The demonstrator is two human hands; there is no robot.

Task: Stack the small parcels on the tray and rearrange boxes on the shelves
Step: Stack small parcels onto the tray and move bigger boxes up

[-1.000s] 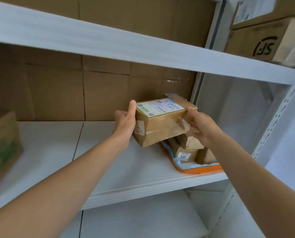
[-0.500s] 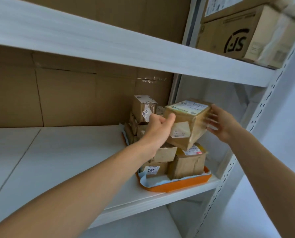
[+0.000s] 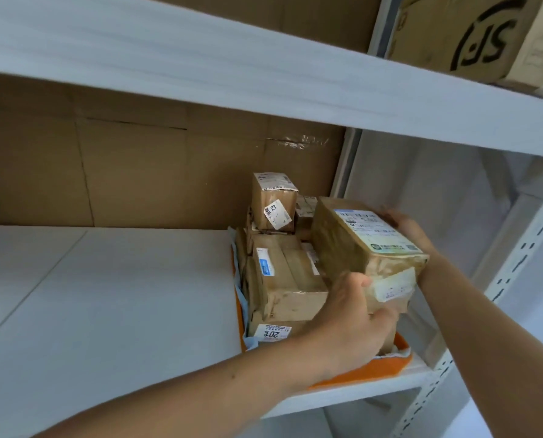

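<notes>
The white shelf board [image 3: 105,295] carries an orange tray [image 3: 387,369] at its right end, directly under the fingers [image 3: 385,316] of the left hand [image 3: 349,324]. On the upper shelf [image 3: 200,67], high above and right of those fingers, stands a brown SF carton [image 3: 447,33].

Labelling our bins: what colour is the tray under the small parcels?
Orange tray, seen best in the head view.

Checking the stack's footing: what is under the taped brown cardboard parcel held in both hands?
Below the taped parcel show a lower brown parcel and the orange tray. The left hand hides whether they touch.
</notes>
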